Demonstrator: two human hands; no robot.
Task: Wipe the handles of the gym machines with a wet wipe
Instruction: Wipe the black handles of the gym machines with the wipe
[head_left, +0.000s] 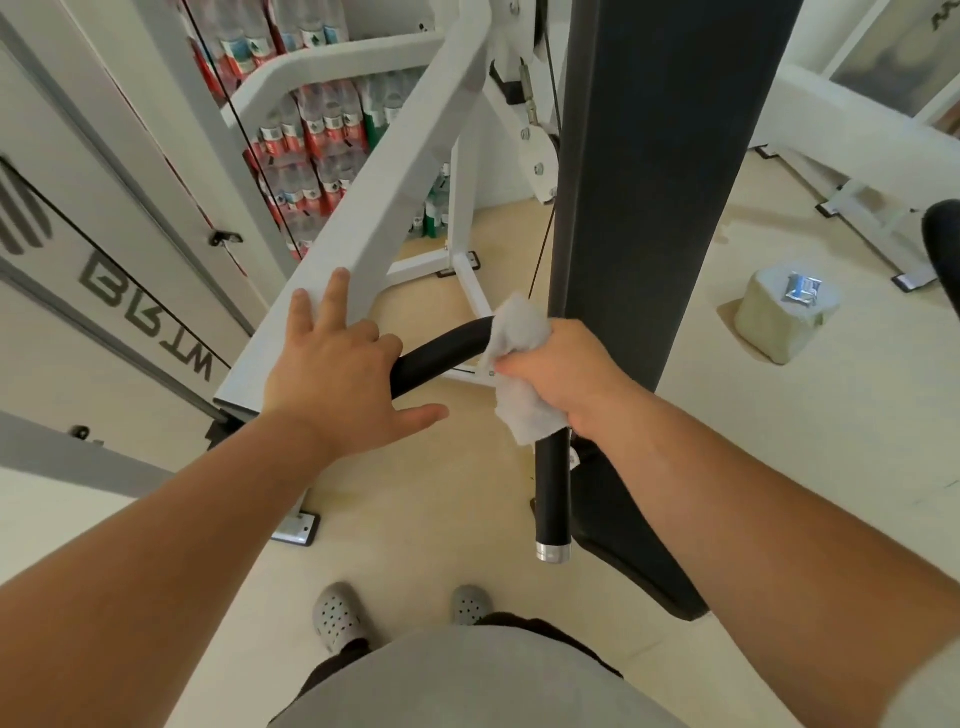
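Observation:
A black padded handle (441, 356) curves from the white machine arm (374, 208) toward the right, then bends down into a straight grip (553, 499) with a silver end cap. My right hand (561, 374) is closed around the bend of the handle with a crumpled white wet wipe (519, 332) wrapped between palm and handle. My left hand (337, 374) rests with fingers spread on the white arm and the left end of the handle, holding nothing.
A tall black upright pad (649, 182) stands just behind my right hand. A pale block with a wipe packet (789, 306) on it sits on the floor at right. Stacked bottle packs (311, 135) fill the back left. White machine frames surround the spot.

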